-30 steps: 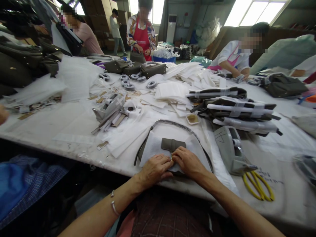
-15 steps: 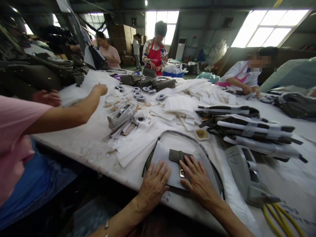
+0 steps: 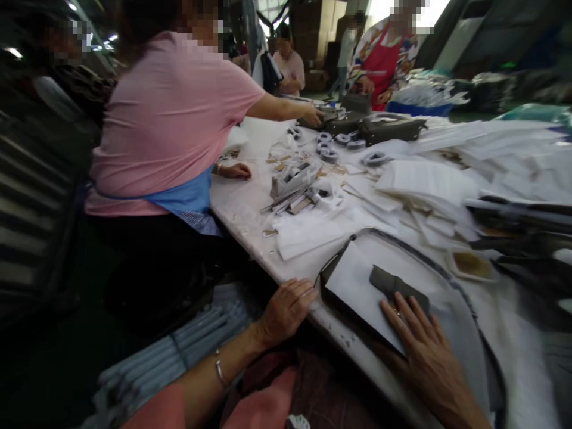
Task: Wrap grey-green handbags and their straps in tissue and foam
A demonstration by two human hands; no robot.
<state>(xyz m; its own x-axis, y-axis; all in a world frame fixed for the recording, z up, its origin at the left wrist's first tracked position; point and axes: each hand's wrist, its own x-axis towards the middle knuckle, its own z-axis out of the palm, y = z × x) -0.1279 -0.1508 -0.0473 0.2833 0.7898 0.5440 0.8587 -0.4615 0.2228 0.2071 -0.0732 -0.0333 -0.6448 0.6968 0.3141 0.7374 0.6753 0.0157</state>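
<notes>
A dark olive handbag (image 3: 397,280) lies on the table beside its front edge, its strap (image 3: 429,259) arched away from me. A white sheet (image 3: 353,286) covers much of its front under the small flap. My right hand (image 3: 424,339) rests flat across the flap and the sheet, fingers apart, a ring on one of them. The metal clasp is hidden beneath it. Off the bag, at its left, my left hand (image 3: 288,310) lies over the table edge with its fingers extended and holds nothing that I can see.
Tape rolls (image 3: 328,152), a grey tape dispenser (image 3: 295,179) and white sheets (image 3: 424,185) cover the table beyond. A small dish (image 3: 471,265) stands right of the bag. A co-worker in pink (image 3: 179,119) reaches over the table at left. Wrapped bundled rods (image 3: 174,351) lie below the edge.
My view has swung left. My left hand has come off the bag to the table edge; my right hand still lies on the bag. The co-worker in pink now reaches farther across the table.
</notes>
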